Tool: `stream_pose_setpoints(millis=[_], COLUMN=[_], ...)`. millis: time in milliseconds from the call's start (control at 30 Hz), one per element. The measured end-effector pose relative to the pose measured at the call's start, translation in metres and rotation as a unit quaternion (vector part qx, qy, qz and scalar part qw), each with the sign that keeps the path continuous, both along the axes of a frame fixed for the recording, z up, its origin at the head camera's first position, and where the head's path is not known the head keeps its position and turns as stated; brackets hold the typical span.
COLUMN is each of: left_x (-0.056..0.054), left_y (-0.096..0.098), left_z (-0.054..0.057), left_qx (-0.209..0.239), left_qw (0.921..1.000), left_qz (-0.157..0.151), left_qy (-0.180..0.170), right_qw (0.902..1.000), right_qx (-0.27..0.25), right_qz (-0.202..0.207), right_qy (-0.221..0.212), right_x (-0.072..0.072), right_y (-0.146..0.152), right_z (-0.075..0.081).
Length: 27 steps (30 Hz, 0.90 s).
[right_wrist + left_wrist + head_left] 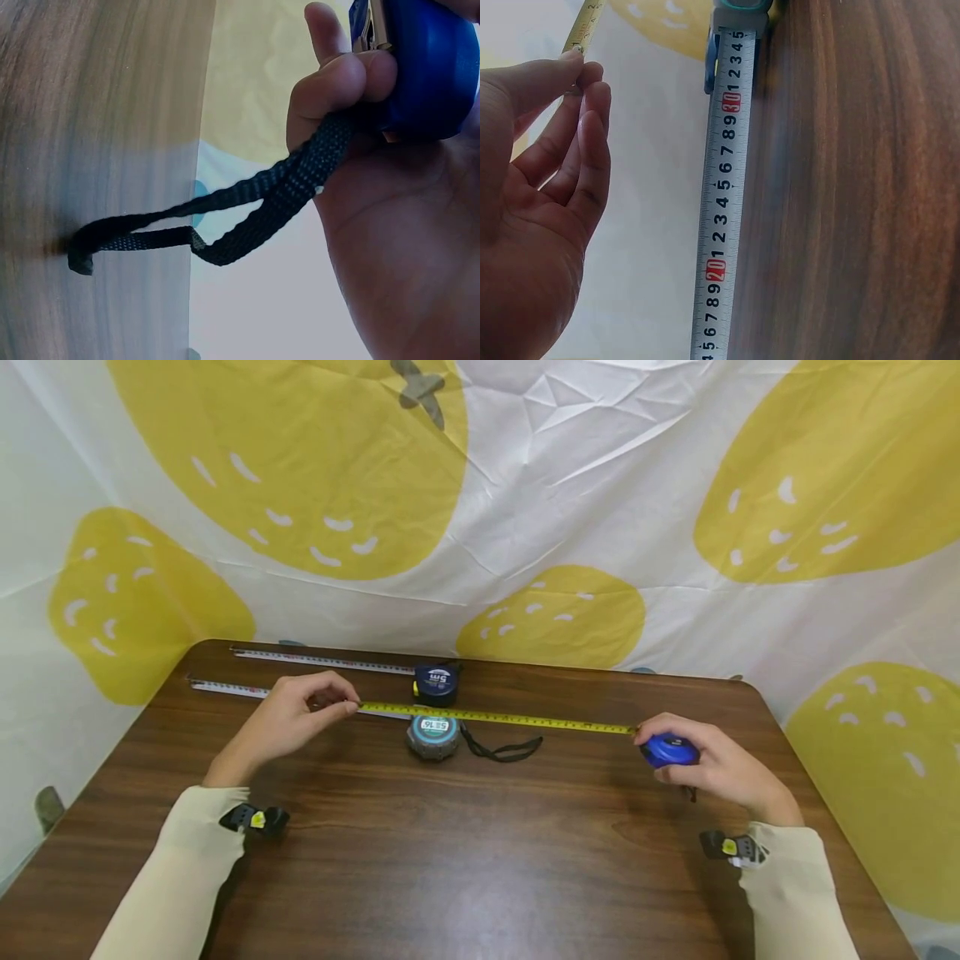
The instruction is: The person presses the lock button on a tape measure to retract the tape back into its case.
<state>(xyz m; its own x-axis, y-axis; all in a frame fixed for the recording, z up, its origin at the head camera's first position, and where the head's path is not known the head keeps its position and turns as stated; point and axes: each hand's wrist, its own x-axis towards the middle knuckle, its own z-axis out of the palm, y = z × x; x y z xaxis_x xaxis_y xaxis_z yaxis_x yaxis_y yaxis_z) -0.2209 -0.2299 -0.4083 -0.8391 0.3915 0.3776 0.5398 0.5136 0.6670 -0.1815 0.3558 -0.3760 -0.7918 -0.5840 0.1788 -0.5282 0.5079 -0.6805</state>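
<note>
My right hand (716, 760) grips a blue tape measure (670, 749) at the right of the table, its black wrist strap (255, 195) hanging below in the right wrist view. From it a yellow blade (495, 717) stretches leftward. The thumb and index finger of my left hand (303, 714) pinch the blade's far end; the other fingers curve loosely. Under the stretched blade lie a grey and teal tape measure (432, 737) and, behind it, a dark navy tape measure (436, 683). In the left wrist view, a white blade (724, 195) runs out from the teal one.
The navy tape's white blade (322, 660) extends left near the table's back edge. A black strap (502, 752) curls out right of the teal tape. The brown wooden table (480, 860) meets a white cloth (570, 460) with yellow fruit prints behind.
</note>
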Motion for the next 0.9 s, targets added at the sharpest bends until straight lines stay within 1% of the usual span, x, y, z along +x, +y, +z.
stream_pose_setpoints(millis=[167, 633, 900], left_x=[0.0006, 0.0011, 0.0009], left_y=[-0.0013, -0.003, -0.0024], left_z=[0.0, -0.0014, -0.0011], left_qx=[-0.004, 0.0, 0.0], left_qw=[1.0, 1.0, 1.0], left_qz=[0.004, -0.002, -0.006], left_qy=[0.003, -0.001, -0.006], right_qw=[1.0, 1.0, 1.0], right_qx=[-0.001, -0.001, 0.001], right_qz=[0.006, 0.005, 0.008], right_qy=[0.005, -0.004, 0.005], right_x=[0.0008, 0.0007, 0.0017], right_y=[-0.0014, -0.0031, -0.0035], right_z=[0.0011, 0.0021, 0.0034])
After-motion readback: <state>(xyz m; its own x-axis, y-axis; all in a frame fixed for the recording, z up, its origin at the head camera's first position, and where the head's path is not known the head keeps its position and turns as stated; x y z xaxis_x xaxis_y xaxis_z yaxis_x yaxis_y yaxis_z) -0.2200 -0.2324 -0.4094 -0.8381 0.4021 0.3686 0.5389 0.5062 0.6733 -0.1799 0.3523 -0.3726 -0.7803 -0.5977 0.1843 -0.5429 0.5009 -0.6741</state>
